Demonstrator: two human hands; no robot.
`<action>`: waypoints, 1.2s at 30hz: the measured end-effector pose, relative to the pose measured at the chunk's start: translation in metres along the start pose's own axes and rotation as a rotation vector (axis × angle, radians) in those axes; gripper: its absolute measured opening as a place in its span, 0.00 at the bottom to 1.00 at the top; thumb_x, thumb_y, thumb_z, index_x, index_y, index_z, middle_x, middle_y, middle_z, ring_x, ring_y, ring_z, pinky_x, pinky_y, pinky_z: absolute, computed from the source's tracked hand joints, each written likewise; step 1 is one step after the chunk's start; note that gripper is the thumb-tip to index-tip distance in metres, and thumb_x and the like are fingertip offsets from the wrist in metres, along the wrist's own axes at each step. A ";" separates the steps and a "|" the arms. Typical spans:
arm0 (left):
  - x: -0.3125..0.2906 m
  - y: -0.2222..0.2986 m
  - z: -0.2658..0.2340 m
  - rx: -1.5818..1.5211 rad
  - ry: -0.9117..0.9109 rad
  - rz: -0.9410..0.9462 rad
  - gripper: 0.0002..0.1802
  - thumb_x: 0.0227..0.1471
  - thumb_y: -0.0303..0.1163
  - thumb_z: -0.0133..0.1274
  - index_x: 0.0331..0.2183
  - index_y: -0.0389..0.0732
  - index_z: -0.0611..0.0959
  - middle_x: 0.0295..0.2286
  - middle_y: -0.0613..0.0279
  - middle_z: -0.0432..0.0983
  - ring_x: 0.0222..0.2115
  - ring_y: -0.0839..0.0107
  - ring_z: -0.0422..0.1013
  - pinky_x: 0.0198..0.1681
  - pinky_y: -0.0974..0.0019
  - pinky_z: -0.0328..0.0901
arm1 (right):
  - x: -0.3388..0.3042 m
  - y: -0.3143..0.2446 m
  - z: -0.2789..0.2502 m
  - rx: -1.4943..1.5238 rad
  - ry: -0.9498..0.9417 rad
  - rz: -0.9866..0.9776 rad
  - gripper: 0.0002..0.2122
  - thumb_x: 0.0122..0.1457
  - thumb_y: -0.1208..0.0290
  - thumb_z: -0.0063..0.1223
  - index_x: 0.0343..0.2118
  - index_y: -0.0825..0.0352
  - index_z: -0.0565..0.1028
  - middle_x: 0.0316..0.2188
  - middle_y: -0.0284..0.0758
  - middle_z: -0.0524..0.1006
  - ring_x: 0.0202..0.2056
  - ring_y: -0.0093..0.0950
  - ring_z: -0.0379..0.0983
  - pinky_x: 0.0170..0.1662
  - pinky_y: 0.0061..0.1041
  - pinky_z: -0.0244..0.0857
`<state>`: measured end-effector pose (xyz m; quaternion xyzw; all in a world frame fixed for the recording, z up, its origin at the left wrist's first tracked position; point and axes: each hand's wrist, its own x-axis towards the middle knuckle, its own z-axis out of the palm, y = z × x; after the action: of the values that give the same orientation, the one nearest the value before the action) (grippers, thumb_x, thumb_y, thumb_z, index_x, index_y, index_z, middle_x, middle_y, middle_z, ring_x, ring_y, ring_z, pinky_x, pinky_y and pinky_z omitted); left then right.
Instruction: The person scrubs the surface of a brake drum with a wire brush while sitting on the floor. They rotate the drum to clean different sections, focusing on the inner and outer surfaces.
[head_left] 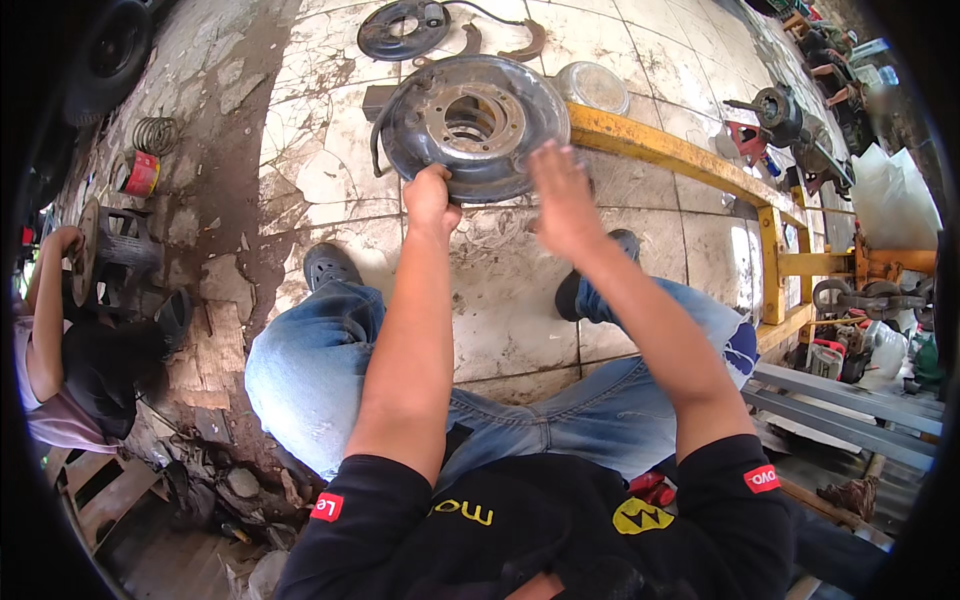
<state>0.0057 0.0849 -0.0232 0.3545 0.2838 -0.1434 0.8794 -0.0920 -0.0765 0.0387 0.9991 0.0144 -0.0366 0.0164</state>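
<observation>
A round black brake backing plate (402, 128), with a bare metal ring of bolt holes around its centre opening, is in front of me, tilted toward me. My left hand (431, 200) grips its lower rim, fingers closed on the edge. Beside the lower right rim is my right hand (565, 200), slightly blurred, its fingers stretched out; whether it touches the plate I cannot tell. A short dark hose or cable (377, 145) shows at the plate's left side. What supports the plate underneath is hidden.
Beyond lie another backing plate (385, 38) with a cable and a curved brake shoe (528, 42). A yellow steel frame (660, 148) runs along the right. A round clear lid-like dish (592, 85) sits behind it. At left, another person's hand (68, 240) holds a metal hub part (125, 245).
</observation>
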 end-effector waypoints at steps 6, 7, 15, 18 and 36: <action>0.003 0.000 -0.003 0.006 0.014 0.014 0.16 0.43 0.15 0.45 0.38 0.21 0.73 0.37 0.46 0.72 0.35 0.56 0.74 0.40 0.53 0.71 | 0.000 0.012 -0.010 0.002 0.018 -0.081 0.37 0.51 0.80 0.54 0.66 0.69 0.52 0.69 0.45 0.48 0.69 0.40 0.43 0.72 0.42 0.34; 0.004 0.001 -0.002 0.025 0.024 -0.002 0.16 0.43 0.15 0.45 0.38 0.22 0.73 0.37 0.46 0.72 0.35 0.57 0.74 0.40 0.53 0.71 | -0.001 0.015 -0.010 0.211 0.089 0.040 0.36 0.51 0.85 0.50 0.65 0.70 0.54 0.69 0.46 0.47 0.70 0.40 0.41 0.72 0.43 0.36; 0.010 -0.003 -0.011 0.039 0.009 -0.005 0.17 0.45 0.16 0.45 0.42 0.23 0.70 0.38 0.46 0.71 0.36 0.54 0.74 0.40 0.49 0.72 | -0.007 0.009 -0.013 0.109 -0.020 -0.125 0.38 0.49 0.92 0.41 0.67 0.71 0.49 0.69 0.48 0.45 0.70 0.42 0.36 0.72 0.40 0.34; 0.001 -0.001 0.003 0.000 0.041 -0.002 0.12 0.43 0.15 0.47 0.35 0.24 0.73 0.33 0.51 0.72 0.28 0.61 0.72 0.33 0.57 0.71 | -0.008 -0.003 -0.007 0.086 0.038 0.034 0.40 0.48 0.93 0.42 0.67 0.69 0.49 0.69 0.48 0.47 0.70 0.42 0.38 0.72 0.40 0.34; -0.007 0.003 0.004 -0.004 0.049 -0.015 0.11 0.43 0.17 0.48 0.34 0.25 0.74 0.31 0.50 0.72 0.28 0.61 0.72 0.31 0.55 0.70 | 0.001 -0.001 0.005 0.013 0.018 -0.071 0.40 0.49 0.86 0.49 0.67 0.66 0.50 0.70 0.43 0.46 0.71 0.39 0.38 0.71 0.41 0.35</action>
<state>0.0033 0.0841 -0.0155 0.3541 0.3082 -0.1406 0.8717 -0.0916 -0.0756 0.0338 0.9983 0.0499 -0.0282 0.0084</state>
